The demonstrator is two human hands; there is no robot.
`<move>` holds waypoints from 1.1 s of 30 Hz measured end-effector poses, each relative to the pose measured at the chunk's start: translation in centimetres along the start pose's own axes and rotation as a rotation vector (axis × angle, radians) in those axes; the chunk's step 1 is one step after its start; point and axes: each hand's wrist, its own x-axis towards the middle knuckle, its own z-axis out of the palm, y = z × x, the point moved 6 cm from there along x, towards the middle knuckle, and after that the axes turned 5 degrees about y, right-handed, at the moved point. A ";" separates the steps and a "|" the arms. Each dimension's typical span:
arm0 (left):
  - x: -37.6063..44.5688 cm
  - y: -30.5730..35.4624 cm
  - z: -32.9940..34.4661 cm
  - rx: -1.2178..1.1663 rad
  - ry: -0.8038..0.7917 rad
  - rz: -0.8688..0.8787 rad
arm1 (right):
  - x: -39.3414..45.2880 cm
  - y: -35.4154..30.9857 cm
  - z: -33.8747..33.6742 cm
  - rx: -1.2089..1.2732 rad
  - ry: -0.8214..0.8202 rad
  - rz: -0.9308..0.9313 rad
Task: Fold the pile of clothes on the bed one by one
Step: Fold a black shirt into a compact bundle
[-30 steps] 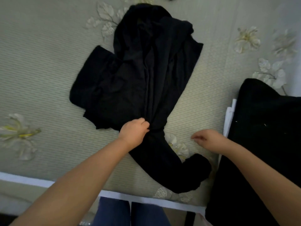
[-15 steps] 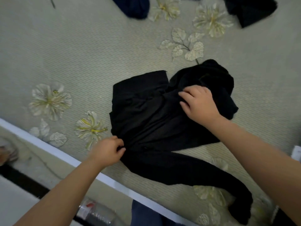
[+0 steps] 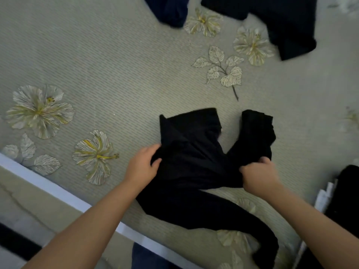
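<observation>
A black long-sleeved garment (image 3: 192, 152) lies bunched on the pale green flowered bed cover (image 3: 116, 65) near the bed's front edge. One sleeve trails toward the lower right. My left hand (image 3: 142, 167) grips the garment's left edge, fingers curled into the cloth. My right hand (image 3: 256, 173) grips its right side, just below a folded-up flap that points away from me.
A dark blue garment (image 3: 171, 8) and a black garment (image 3: 287, 24) lie at the far edge of view. A dark pile (image 3: 347, 191) with something white beside it sits at the right. The bed's white edge (image 3: 58, 191) runs diagonally at lower left.
My right hand has come off the bunched upper part and now grips the garment's right side nearer me. The upper part has been pulled inward. My left hand has moved up along the left edge.
</observation>
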 end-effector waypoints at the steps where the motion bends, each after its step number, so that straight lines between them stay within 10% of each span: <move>1: -0.7 0.6 0.7 0.007 -0.058 0.068 | -1.2 0.7 1.1 0.010 -0.083 0.070; 5: -2.6 0.4 0.8 0.005 -0.041 0.073 | -3.2 1.3 1.1 0.149 -0.126 0.327; 10: -4.9 -2.6 0.1 0.243 -0.038 0.035 | -1.5 -7.5 -6.8 0.456 0.759 0.222; 16: -6.9 -5.4 0.0 0.323 -0.108 -0.060 | 6.6 -14.5 -6.6 0.649 0.112 0.298; 22: -3.9 -0.6 -2.2 0.145 0.013 0.027 | -2.3 -3.3 -5.2 1.262 0.650 0.251; 26: -0.8 8.2 1.4 0.120 -0.064 0.277 | -12.1 4.7 5.6 1.819 0.645 0.737; 30: -2.6 15.5 10.5 0.261 -0.488 0.532 | -17.0 6.2 17.2 1.991 0.367 1.494; 33: -7.7 16.5 16.0 0.441 -0.802 0.625 | -17.0 5.2 19.2 2.012 0.389 1.574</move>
